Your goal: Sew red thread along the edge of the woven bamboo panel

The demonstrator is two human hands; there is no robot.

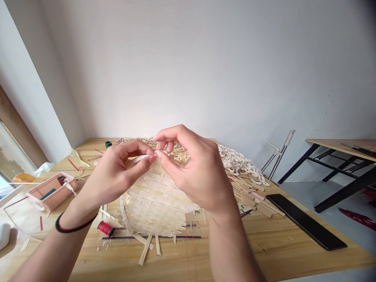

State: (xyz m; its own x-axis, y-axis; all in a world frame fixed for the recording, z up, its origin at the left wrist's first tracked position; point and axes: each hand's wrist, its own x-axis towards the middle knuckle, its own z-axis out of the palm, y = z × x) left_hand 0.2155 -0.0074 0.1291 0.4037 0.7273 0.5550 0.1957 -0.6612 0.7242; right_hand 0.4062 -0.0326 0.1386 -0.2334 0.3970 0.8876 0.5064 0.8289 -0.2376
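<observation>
Over the table my left hand [125, 162] pinches a white strip [138, 159] between thumb and forefinger. My right hand [195, 168] meets it at the fingertips, its thumb against the strip's end and its forefinger curled above. Whatever the right fingertips hold is too small to make out. Below both hands lies a pale woven bamboo sheet [158, 203], with loose strip ends at its near edge and a white band along its left side. Thin reddish threads [188, 250] run down the table near my right forearm. A red thread spool [105, 228] lies left of the sheet.
A pink basket [60, 192] with small items stands on the left. Behind on the right are a heap of white cord [237, 161] and many flat wooden sticks [246, 194]. A long black object [305, 221] lies near the right edge. A dark green spool [108, 144] stands at the back.
</observation>
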